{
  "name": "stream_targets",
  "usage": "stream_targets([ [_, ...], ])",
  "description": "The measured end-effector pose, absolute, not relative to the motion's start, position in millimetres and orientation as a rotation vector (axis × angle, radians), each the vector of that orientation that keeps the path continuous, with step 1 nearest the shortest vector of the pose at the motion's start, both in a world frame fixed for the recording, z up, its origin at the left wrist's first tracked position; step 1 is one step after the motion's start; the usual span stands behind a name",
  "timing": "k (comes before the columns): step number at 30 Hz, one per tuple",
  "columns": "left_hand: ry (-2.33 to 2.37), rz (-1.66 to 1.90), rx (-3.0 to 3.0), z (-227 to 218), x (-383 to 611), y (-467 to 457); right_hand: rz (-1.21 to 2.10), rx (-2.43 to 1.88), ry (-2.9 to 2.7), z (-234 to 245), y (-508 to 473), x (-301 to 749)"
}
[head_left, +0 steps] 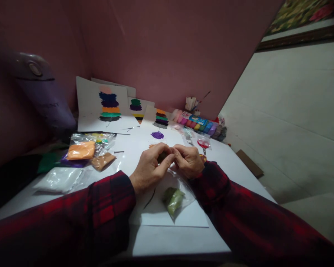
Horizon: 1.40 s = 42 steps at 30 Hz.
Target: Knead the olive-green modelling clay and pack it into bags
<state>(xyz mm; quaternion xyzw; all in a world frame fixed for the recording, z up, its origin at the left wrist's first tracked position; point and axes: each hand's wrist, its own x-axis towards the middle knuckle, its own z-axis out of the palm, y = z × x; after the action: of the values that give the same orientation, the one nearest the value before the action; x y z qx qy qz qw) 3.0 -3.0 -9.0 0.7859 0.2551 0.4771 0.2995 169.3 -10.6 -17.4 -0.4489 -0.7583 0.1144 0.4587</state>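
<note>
My left hand (151,168) is closed around a small dark green lump of clay (163,157), which shows only partly between thumb and fingers. My right hand (188,160) is closed in a pinch, its fingertips meeting those of the left; whatever lies in that pinch is hidden. Just below both hands, a clear plastic bag with green clay (174,202) rests on a white sheet of paper (195,218). A dark curved line (149,198) shows on the sheet beside the bag. Beyond my hands, the paper carries a purple textured patch (157,135).
Bags of orange clay (81,151), brown clay (102,161) and white clay (61,179) lie at left. Color-striped sheets (86,111) lean against the wall. Behind my right hand are a fork (188,136), a red tool (203,144) and a multicolored clay pack (196,122). A purple bottle (46,98) stands left.
</note>
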Motion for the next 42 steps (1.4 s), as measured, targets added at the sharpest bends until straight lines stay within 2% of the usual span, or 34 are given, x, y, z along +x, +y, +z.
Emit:
stream_targets([
  [29, 0.719, 1.287, 2.069, -15.3, 3.8, 0.5, 0.238, -1.118, -1.905, -18.8, -10.1, 169.5],
  [36, 0.718, 1.214, 2.17, -14.8, 1.8, -1.6, 0.315, -1.142, -1.915, -15.7, -11.5, 168.6],
  [42, 0.719, 1.179, 2.192, -16.0, 2.8, -1.6, 0.222, -1.032, -2.01, -13.9, -13.6, 167.1],
])
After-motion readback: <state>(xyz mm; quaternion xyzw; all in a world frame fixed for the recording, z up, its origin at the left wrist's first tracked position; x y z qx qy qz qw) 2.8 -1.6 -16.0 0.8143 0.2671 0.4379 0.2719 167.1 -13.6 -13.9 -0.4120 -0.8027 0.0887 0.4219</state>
